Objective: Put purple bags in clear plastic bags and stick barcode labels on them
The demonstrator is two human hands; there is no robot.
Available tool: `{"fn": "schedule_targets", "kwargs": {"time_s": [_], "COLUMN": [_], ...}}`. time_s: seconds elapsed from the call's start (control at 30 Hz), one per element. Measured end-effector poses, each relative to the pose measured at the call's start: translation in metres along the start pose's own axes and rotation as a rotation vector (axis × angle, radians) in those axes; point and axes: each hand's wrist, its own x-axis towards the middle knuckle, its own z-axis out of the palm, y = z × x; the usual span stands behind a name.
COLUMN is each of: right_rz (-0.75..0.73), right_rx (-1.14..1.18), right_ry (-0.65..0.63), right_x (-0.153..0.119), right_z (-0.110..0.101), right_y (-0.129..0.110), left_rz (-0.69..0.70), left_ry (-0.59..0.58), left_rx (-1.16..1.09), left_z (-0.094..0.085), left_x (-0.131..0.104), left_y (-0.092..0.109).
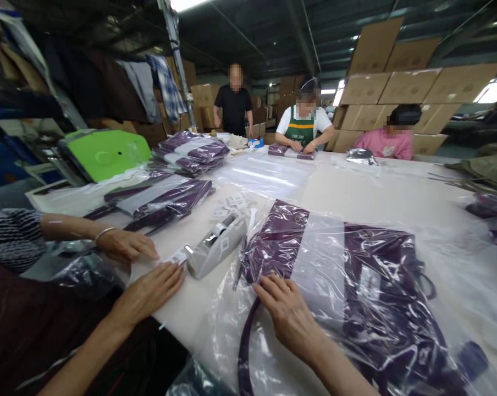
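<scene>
My left hand lies low over the table edge with its fingers stretched out, the tips beside a grey tape dispenser and a small white label. My right hand rests with fingers extended on a purple bag in a clear plastic sleeve. A pale grey band wraps around that bag, and a dark purple strap curves out beside my right hand. Just left of my left hand, a co-worker's hand with a bracelet touches a white sheet.
More wrapped purple bags are stacked at the far left, with another bag nearer. Loose white tags lie behind the dispenser. Clear plastic sleeves spread mid-table. Other people are across the table; cartons stand behind.
</scene>
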Motion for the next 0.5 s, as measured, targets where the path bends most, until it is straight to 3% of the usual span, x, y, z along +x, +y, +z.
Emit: {"fn": "schedule_targets", "kwargs": {"time_s": [0.1,0.2,0.3,0.37,0.5], "right_rz": [-0.08,-0.183,-0.225,-0.169,0.037], "right_rx": [0.067,0.114,0.162,0.211,0.347], "right_ry": [-0.063,-0.019,0.038,0.071,0.15], "right_x": [0.012,0.016,0.016,0.015,0.016], "right_z": [0.004,0.003,-0.001,-0.004,-0.012], "right_y": [0.007,0.014,0.019,0.019,0.014], "left_rz": [-0.062,-0.079,-0.239,-0.331,-0.181], "left_ry": [-0.079,-0.194,-0.189,-0.194,-0.135], "left_rx": [0.02,-0.108,-0.348,-0.491,-0.396], "left_z": [-0.003,0.008,0.02,0.025,0.025], "left_x": [0.006,0.019,0.039,0.05,0.064], "left_y": [-0.019,-0.005,0.009,0.007,-0.009]}}
